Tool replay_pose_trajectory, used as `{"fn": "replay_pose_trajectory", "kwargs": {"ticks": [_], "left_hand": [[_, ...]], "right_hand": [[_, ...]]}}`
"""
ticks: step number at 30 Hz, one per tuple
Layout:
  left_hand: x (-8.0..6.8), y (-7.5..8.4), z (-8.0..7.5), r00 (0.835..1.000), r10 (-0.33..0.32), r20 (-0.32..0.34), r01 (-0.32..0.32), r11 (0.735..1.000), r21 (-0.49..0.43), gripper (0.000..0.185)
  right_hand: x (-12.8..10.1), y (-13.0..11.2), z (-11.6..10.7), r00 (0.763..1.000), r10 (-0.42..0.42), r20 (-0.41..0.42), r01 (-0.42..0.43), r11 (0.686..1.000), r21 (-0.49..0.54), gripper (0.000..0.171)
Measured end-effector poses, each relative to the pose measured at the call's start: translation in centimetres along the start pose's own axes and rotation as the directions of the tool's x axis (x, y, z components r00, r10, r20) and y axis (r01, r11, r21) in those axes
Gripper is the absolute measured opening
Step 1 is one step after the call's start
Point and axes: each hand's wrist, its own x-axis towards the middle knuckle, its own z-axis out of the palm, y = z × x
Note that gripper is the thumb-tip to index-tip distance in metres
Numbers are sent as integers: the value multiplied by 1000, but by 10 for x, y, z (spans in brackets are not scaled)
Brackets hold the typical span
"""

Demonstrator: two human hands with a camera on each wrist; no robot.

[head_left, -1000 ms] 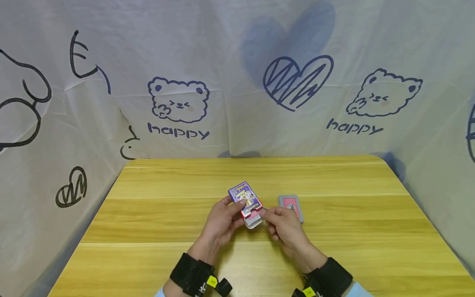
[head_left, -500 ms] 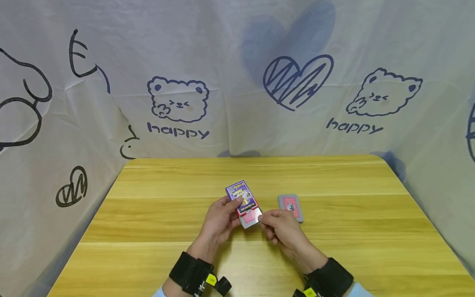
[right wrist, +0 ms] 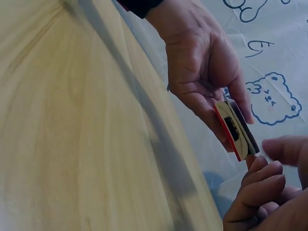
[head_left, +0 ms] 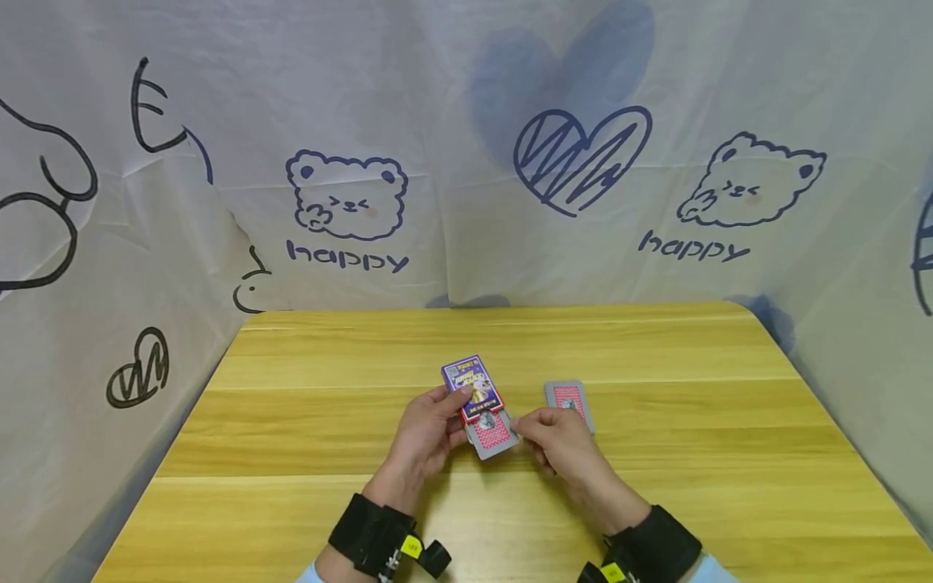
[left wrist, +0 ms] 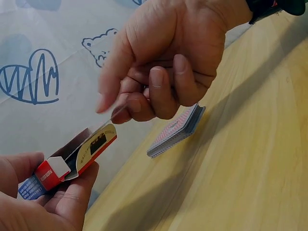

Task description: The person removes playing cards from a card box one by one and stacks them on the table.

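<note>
My left hand holds a purple-and-red playing card box, its thumb across the printed face. Out of the box's near end juts a red-backed playing card, more than half of its back showing. At that card's right edge, my right hand has its thumb and forefinger, the other fingers curled under. The left wrist view shows the box's cream flap folded out below the thin card. A stack of red-backed cards lies on the table just beyond the right hand, partly covered by it.
The wooden table spreads under both hands. A pale cloth with drawn bears and hearts hangs behind it and at both sides. Black straps with small cameras wrap both wrists.
The playing card has slid farther out of the box toward me, and its central picture now shows. The right hand stays by the card's edge; the box has shifted slightly left. The stack stays put.
</note>
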Motion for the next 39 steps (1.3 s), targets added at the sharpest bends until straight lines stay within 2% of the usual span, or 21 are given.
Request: {"fn": "replay_pose_trajectory", "kwargs": {"ticks": [4,12,17,21,27,34,39], "left_hand": [[0,-1,1,1000,5,26,-5,1000,6,41],[1,-2,0,1000,17,24,-18,1000,13,42],[0,0,0,1000,24,5,-24,1000,-11,43],[1,2,0,999,40,-33,-42,998,-47,42],[4,4,-4,987,100,-124,-114,987,-117,40],[4,7,-8,975,112,-193,-137,983,-124,41],[3,8,-9,976,109,-189,-133,984,-122,43]], "right_hand": [[0,-1,-2,1000,-17,7,17,1000,-21,21],[0,1,-5,998,-36,43,38,998,-48,23],[0,2,-7,993,-42,111,45,998,-31,21],[-1,0,-11,981,-51,185,54,999,-8,19],[-4,-4,-16,963,-67,261,70,998,-2,21],[-3,-6,-26,960,-61,274,71,997,-28,23],[1,-4,-40,963,-61,263,72,997,-34,23]]}}
